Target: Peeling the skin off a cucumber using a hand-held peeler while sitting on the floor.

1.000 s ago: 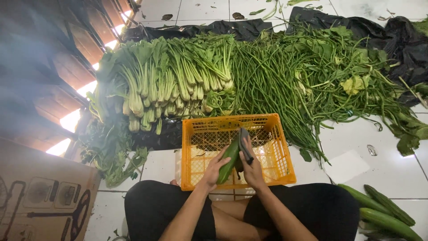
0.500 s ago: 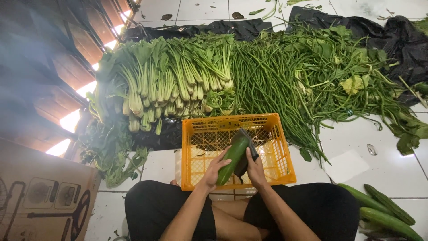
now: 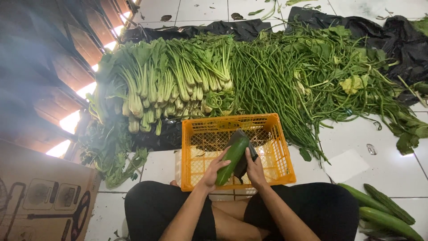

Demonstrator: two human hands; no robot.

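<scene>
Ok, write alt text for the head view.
A seated person's left hand holds a green cucumber over an orange crate while the right hand presses a dark cloth against it. Leafy greens and long beans lie beyond.

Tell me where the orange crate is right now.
In the head view, the orange crate sits on the tiled floor at centre, just ahead of the person's knees, below the leafy greens and long beans.

The crate [image 3: 276, 147] was bright orange, a fine lattice pattern across its walls. The cucumber [image 3: 232, 156] was glossy green, the cloth [image 3: 244, 165] behind it dark grey (nearly black). The long beans [image 3: 272, 85] were deep green; the floor tiles [image 3: 352, 165] white; the cardboard box [image 3: 40, 196] brown with black line drawings.
</scene>
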